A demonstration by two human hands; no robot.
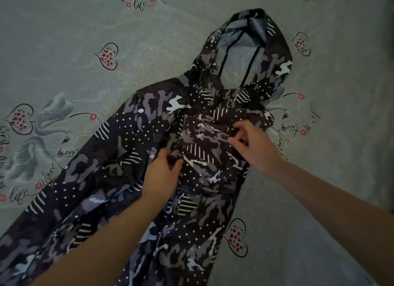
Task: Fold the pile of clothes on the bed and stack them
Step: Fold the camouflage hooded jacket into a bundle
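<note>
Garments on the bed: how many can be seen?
1: a camouflage hooded jacket spread across the bed sheet, both hands on its chest. Others may lie outside the view.

hooded jacket: 1 | hands: 2, left, right | bedsheet: 1

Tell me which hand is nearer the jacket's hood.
Right. The right hand pinches the dark camouflage-print jacket just below its grey-lined hood; the left hand grips fabric lower down.

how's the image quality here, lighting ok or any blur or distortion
Head view: dim, flat light with no glare or hard shadows; soft and smeary throughout, the jacket pattern muddy, left hand slightly motion-blurred; wide-angle bending stretches both forearms and the bedsheet toward the edges.
</note>
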